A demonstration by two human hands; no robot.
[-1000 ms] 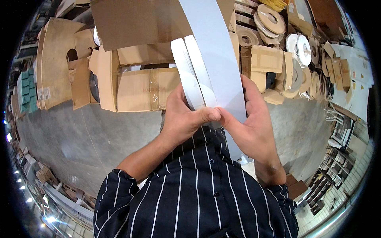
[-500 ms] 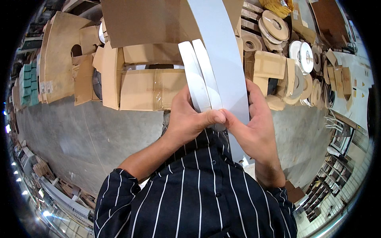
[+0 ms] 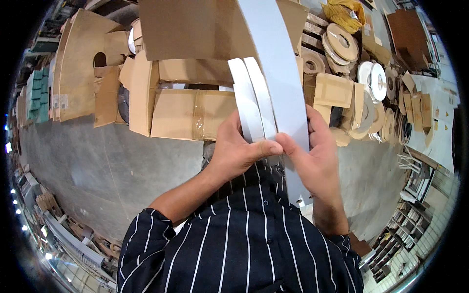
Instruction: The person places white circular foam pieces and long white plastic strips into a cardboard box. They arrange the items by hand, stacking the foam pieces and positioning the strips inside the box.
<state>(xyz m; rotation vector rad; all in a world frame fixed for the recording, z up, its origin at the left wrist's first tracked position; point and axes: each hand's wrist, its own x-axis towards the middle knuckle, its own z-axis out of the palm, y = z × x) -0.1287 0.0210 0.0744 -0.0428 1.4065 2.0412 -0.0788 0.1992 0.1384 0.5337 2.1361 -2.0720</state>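
Note:
In front of my chest, my left hand (image 3: 235, 145) is closed round two white rolls of edging tape (image 3: 247, 105) standing side by side on edge, its thumb lying across their near end. A long, pale, narrow board (image 3: 282, 63) runs upright past their right side, its far end beyond the top of the picture. My right hand (image 3: 320, 158) grips this board, fingers along its right edge and thumb on its face. Both thumb tips meet where rolls and board come together. The palm side of each grip is hidden.
An opened cardboard box (image 3: 176, 112) stands ahead, with a tall flap (image 3: 195, 29) raised behind it. Right of it are cardboard pieces (image 3: 334, 90), tan rolls (image 3: 342, 41) and white rolls (image 3: 377, 82). A concrete floor (image 3: 107, 166) spreads below, and a shelf rack (image 3: 403, 219) stands at far right.
The view has shifted slightly, so the boxes and rolls ahead appear a little lower and farther right. Both hands keep their grips, with the tape rolls and board still side by side.

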